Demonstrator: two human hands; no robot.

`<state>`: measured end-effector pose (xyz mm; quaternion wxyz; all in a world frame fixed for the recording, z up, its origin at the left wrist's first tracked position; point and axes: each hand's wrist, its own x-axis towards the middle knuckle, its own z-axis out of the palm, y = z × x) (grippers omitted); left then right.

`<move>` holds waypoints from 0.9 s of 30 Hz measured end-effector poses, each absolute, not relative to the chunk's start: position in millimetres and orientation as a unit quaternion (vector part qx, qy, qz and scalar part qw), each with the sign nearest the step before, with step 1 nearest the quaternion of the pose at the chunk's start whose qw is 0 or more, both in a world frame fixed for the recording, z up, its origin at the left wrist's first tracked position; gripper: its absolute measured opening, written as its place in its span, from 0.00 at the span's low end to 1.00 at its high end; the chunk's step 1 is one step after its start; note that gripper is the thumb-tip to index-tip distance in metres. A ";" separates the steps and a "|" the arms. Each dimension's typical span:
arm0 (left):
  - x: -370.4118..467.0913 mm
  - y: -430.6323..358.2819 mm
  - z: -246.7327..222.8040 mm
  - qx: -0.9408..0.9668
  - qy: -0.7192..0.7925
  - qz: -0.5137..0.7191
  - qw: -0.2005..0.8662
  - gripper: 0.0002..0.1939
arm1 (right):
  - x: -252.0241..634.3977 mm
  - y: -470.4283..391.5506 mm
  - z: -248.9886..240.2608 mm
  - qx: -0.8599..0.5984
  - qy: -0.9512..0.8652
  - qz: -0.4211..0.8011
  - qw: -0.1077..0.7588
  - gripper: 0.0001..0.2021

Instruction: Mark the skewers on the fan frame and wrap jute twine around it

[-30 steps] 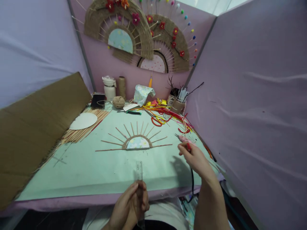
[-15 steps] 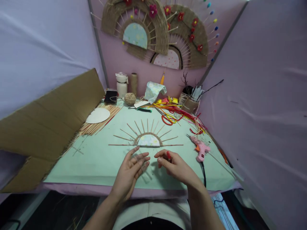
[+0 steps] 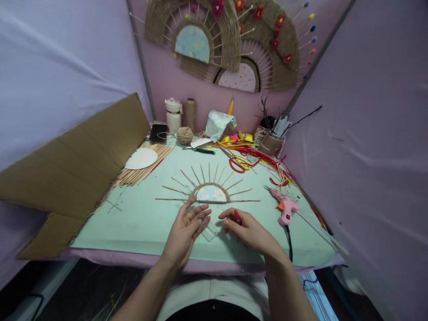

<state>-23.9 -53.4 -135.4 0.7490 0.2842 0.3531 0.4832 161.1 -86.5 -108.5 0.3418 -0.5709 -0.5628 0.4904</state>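
Observation:
A half-round piece (image 3: 211, 194) covered in floral fabric, with a twine rim and thin sticks fanning out, lies flat on the green table. My left hand (image 3: 190, 225) is just below its left end, palm turned up, fingers spread and holding nothing. To the right, my right hand (image 3: 244, 228) has its fingers curled round a red pen (image 3: 237, 217), whose end pokes up between them. A clear ruler-like strip (image 3: 209, 232) lies on the table between the hands, partly hidden by my left hand.
A pink glue gun (image 3: 286, 207) with a black cord lies at the right. Red scissors (image 3: 236, 166), green-handled pliers (image 3: 204, 151) and a twine ball (image 3: 185, 135) are farther back. Sticks under a white oval (image 3: 142, 158) lie beside cardboard (image 3: 76, 178) at the left.
The view has shifted slightly, so the table and its objects sit a little farther right in the picture. Both hands keep nearly the same pose.

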 end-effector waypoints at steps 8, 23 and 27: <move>-23.2 -55.0 -139.8 0.306 0.341 0.504 0.733 0.29 | 161.2 -86.7 -108.4 -0.556 -0.548 0.510 0.362 0.10; -22.1 -55.7 -141.0 0.298 0.348 0.522 0.719 0.27 | 157.1 -79.9 -132.9 -0.442 -0.434 0.431 0.656 0.10; -21.8 -55.2 -141.2 0.298 0.352 0.523 0.717 0.27 | 157.7 -77.4 -136.9 -0.514 -0.506 0.378 0.580 0.11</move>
